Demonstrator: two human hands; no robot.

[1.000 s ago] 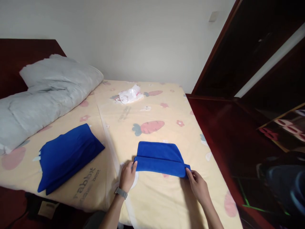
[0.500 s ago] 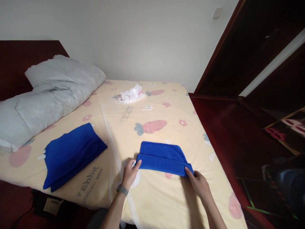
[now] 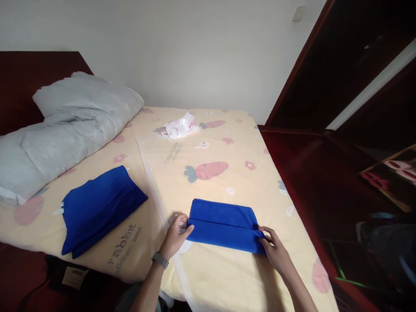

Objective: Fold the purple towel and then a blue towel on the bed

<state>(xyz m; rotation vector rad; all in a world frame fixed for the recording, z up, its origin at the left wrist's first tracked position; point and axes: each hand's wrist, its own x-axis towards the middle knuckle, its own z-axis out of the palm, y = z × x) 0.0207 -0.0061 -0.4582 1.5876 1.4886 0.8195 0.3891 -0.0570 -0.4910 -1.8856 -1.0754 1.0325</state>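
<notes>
A blue cloth (image 3: 224,225), folded over into a flat strip with a crease along its length, lies near the front of the bed. My left hand (image 3: 177,236), with a grey band on its wrist, pinches the cloth's left edge between thumb and fingers. At the opposite end, my right hand (image 3: 273,247) has the right edge between its thumb and fingers. Another blue cloth (image 3: 100,208), with white tags on its left edge, is spread in loose layers to the left of my left hand.
The bed's sheet (image 3: 208,147) is cream with carrots and flowers. A crumpled white plastic bag (image 3: 180,125) lies towards the wall. A grey quilt (image 3: 81,117) is heaped at the left by the dark headboard (image 3: 42,82). Pink slippers (image 3: 396,164) are at the right, beyond the bed's edge.
The held cloth has come slightly nearer to me and lies flatter, its folded strip wider. Both hands moved with its edges, and the left fingers have shifted on the corner.
</notes>
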